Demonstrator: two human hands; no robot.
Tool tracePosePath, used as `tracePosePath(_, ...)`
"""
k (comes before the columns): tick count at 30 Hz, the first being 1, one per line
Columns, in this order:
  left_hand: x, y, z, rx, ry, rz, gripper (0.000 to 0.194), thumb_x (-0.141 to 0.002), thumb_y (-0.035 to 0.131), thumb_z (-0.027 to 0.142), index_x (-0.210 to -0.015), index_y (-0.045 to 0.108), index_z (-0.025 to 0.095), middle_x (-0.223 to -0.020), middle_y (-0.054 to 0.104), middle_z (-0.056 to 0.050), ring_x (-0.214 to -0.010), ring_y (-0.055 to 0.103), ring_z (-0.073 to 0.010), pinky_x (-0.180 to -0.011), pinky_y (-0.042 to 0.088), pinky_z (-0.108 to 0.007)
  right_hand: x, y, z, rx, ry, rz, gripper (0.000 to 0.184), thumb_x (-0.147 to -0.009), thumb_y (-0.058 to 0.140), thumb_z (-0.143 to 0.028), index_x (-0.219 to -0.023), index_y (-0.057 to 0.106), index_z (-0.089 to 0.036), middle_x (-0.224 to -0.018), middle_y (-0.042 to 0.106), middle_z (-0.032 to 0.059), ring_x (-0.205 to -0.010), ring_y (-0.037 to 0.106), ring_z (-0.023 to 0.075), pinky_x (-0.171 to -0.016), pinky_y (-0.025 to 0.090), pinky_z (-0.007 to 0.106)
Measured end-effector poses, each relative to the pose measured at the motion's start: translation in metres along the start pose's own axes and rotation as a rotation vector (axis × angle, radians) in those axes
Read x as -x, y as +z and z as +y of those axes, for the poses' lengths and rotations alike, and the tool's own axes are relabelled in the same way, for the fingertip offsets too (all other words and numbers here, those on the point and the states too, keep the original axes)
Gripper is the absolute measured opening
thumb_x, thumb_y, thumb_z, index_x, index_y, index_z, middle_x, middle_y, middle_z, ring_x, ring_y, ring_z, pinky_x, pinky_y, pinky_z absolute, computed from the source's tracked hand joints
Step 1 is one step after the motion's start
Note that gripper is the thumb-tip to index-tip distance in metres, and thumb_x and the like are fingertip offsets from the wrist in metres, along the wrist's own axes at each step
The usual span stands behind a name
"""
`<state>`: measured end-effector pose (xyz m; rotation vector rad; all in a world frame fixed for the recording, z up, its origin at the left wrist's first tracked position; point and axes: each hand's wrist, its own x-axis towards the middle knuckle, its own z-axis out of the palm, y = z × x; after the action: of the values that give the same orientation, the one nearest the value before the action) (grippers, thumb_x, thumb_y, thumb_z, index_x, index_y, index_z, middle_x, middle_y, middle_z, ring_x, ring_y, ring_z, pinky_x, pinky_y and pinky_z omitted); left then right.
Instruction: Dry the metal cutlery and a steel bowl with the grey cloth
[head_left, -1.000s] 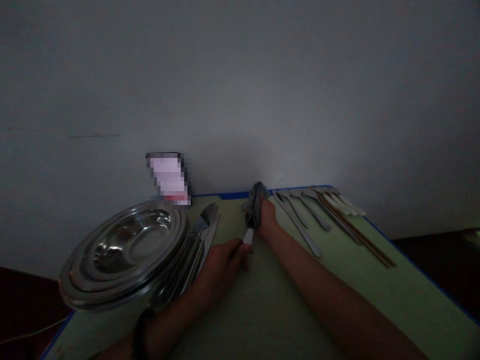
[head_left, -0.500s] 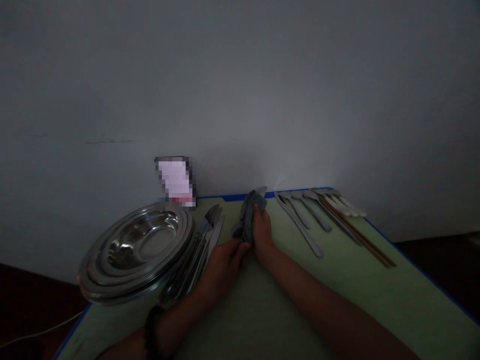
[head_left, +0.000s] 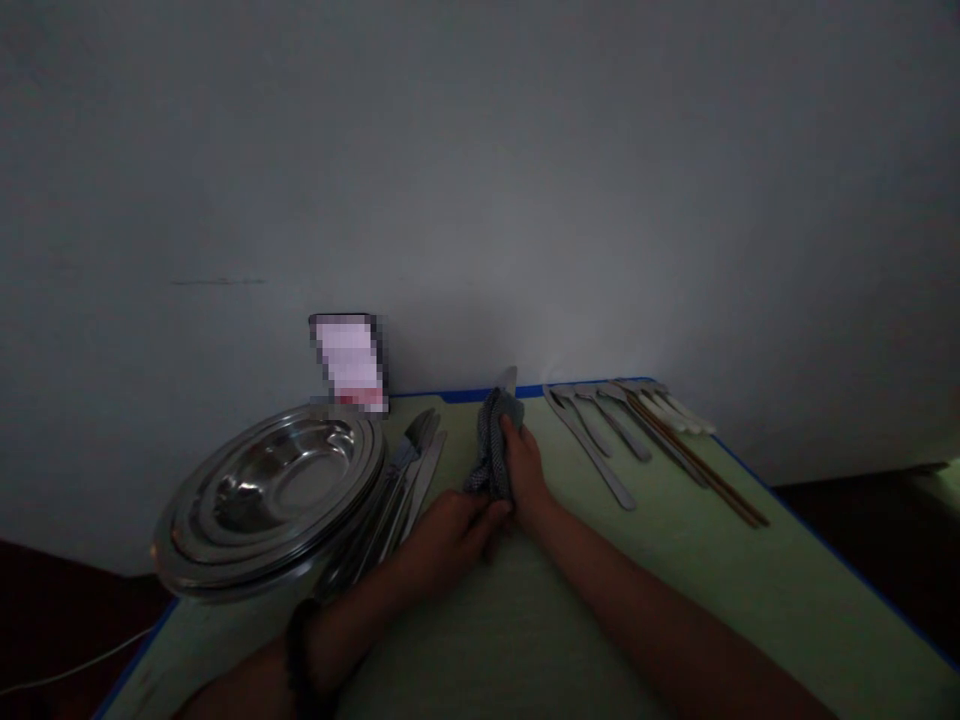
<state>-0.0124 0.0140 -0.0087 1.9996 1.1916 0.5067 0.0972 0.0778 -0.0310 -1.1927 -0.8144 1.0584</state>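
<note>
One cloth, clasped in my right hand, wraps a knife whose tip pokes out at twelve o'clock; my left hand pinches the knife's six-o'clock end, stacked plates at nine o'clock

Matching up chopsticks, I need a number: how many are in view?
2, side by side on the table, right of the right hand: left chopstick, right chopstick. Their far ends are crowded, so more may be hidden there.

Stacked dishes left on table, phone behind them, cloth mid-table, spoons and chopsticks right
</note>
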Motion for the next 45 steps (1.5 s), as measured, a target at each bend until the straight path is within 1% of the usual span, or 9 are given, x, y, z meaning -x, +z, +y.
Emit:
tracePosePath(5,-0.001,0.002,-0.002,-0.025,0.017,0.025,0.043,-0.091,0.034,0.035,-0.055,0.052,0.019,-0.053,0.056,0.001,-0.053,0.054,-0.0134,-0.062,0.041,-0.024,0.001,0.002,-0.002,0.006,0.014,-0.035,0.027,-0.075,0.052,-0.041,-0.082,0.063,-0.017,-0.079,0.067,0.0024,-0.078,0.061,0.0184,-0.073,0.044,0.028)
tracePosePath(8,0.001,0.002,-0.004,-0.031,0.008,0.037,0.047,-0.092,0.032,0.034,-0.052,0.052,0.02,-0.053,0.057,0.001,-0.054,0.055,-0.0135,-0.065,0.041,-0.024,0.008,0.001,-0.001,0.0,0.0,-0.053,0.031,-0.074,0.054,-0.043,-0.089,0.062,-0.018,-0.09,0.067,0.0036,-0.087,0.06,0.019,-0.079,0.043,0.028)
tracePosePath(15,0.003,0.002,-0.003,0.002,-0.093,0.069,0.05,-0.09,0.034,0.042,-0.049,0.053,0.021,-0.047,0.055,0.001,-0.047,0.052,-0.013,-0.056,0.04,-0.023,0.01,-0.001,-0.001,0.027,0.001,-0.106,0.034,-0.077,0.054,-0.045,-0.095,0.061,-0.017,-0.093,0.066,0.0049,-0.091,0.06,0.0199,-0.082,0.042,0.029)
tracePosePath(21,-0.001,0.002,0.003,-0.037,-0.157,0.136,0.052,-0.089,0.036,0.043,-0.045,0.053,0.021,-0.044,0.055,0.0,-0.045,0.053,-0.0143,-0.059,0.041,-0.025,-0.003,0.004,-0.003,0.086,-0.029,-0.065,0.025,-0.078,0.053,-0.04,-0.084,0.063,-0.017,-0.081,0.066,0.0036,-0.081,0.06,0.0186,-0.074,0.043,0.028)
tracePosePath(28,0.0,0.001,0.002,0.038,-0.147,0.093,0.042,-0.087,0.039,0.042,-0.055,0.055,0.02,-0.046,0.057,0.003,-0.042,0.052,-0.0118,-0.049,0.04,-0.023,-0.012,0.008,-0.006,0.11,-0.046,0.023,0.024,-0.08,0.051,-0.038,-0.069,0.06,-0.019,-0.068,0.063,0.0021,-0.072,0.059,0.0186,-0.067,0.041,0.027)
tracePosePath(31,0.002,0.002,0.002,0.07,-0.179,0.111,0.042,-0.086,0.039,0.046,-0.058,0.055,0.019,-0.047,0.06,0.003,-0.038,0.05,-0.0099,-0.044,0.039,-0.021,-0.006,0.009,-0.007,0.083,-0.033,0.032,0.027,-0.077,0.054,-0.045,-0.071,0.059,-0.019,-0.066,0.063,0.0019,-0.069,0.059,0.0188,-0.064,0.042,0.027)
tracePosePath(35,0.004,0.002,0.005,0.094,-0.186,0.138,0.049,-0.086,0.036,0.048,-0.053,0.055,0.018,-0.043,0.057,0.002,-0.036,0.05,-0.0103,-0.044,0.041,-0.021,0.01,0.009,-0.012,0.089,-0.047,0.058,0.039,-0.068,0.063,-0.052,-0.085,0.057,-0.018,-0.084,0.066,0.0061,-0.082,0.061,0.0199,-0.073,0.044,0.028)
tracePosePath(41,0.004,0.002,0.0,0.2,-0.155,0.117,0.05,-0.088,0.033,0.049,-0.057,0.056,0.017,-0.047,0.06,0.0,-0.037,0.049,-0.0101,-0.043,0.04,-0.021,0.018,0.004,-0.012,0.144,-0.051,-0.046,0.057,-0.055,0.076,-0.045,-0.099,0.053,-0.016,-0.098,0.063,0.0095,-0.085,0.06,0.0205,-0.078,0.045,0.03)
tracePosePath(45,0.002,0.002,-0.002,0.196,-0.149,0.084,0.052,-0.09,0.028,0.047,-0.058,0.056,0.017,-0.049,0.06,-0.001,-0.041,0.05,-0.0107,-0.046,0.041,-0.022,0.01,0.004,-0.008,0.165,-0.079,-0.006,0.049,-0.058,0.074,-0.043,-0.094,0.053,-0.017,-0.092,0.064,0.0077,-0.083,0.06,0.0207,-0.077,0.044,0.031)
